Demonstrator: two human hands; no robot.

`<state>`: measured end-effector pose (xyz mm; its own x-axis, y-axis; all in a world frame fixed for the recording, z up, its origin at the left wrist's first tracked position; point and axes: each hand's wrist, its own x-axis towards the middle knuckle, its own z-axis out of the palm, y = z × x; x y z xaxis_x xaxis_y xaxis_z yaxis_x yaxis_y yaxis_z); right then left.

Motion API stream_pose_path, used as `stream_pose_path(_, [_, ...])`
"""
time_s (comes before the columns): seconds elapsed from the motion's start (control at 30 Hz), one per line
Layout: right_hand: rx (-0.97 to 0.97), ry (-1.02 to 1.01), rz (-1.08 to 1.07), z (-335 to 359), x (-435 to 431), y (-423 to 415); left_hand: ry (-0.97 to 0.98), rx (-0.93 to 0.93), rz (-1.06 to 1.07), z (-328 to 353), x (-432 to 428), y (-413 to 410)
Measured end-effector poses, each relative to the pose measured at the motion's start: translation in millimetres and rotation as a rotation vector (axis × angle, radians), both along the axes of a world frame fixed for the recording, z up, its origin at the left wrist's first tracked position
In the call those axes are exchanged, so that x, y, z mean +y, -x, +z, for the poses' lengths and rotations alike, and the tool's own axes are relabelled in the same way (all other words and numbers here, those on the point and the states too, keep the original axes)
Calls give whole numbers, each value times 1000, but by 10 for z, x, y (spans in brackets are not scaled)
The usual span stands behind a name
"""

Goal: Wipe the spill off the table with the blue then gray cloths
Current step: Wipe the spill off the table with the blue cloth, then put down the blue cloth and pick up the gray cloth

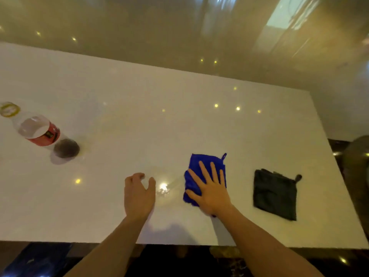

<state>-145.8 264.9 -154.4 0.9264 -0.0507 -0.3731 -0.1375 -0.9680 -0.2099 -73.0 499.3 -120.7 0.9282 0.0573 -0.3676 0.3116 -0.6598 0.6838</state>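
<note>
Now: right hand (pixel 209 191) flat, fingers spread, pressing folded blue microfibre cloth (pixel 201 166) on glossy white table (pixel 139 100).
Left hand (pixel 138 193) loosely curled, empty, beside wet spill (pixel 165 189); folded gray cloth (pixel 275 193) lies untouched, right.

right hand (pixel 209 190) hides part of the blue cloth (pixel 201 162).

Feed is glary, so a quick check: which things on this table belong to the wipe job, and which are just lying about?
In the job:
- blue cloth, flat under the right hand
- gray cloth, untouched
- wet patch
- left hand, resting on the table

Lying about:
- plastic bottle, red label, far left
</note>
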Motion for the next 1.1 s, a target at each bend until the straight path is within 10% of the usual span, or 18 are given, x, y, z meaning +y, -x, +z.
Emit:
stream_pose_path(0.23, [-145, -380, -1052, 398, 19, 9, 91, 300, -209, 110, -1002, 65])
stream_pose_path(0.5, [37, -1285, -1463, 638, -426, -92, 451, 758, -83, 393, -1622, -154])
stream_pose_path(0.67, [-112, -1643, -1398, 953, -1510, -197, 815, 700, -105, 664, -2425, -438])
stream_pose_path(0.9, [-447, -1465, -1291, 1221, -3205, -532, 918, 632, -149, 747, -3957, -988])
stream_pose_path(1.1, [-359, -1007, -1280, 935, -3478, -87, 315, 360, 15, 411, -4153, -715])
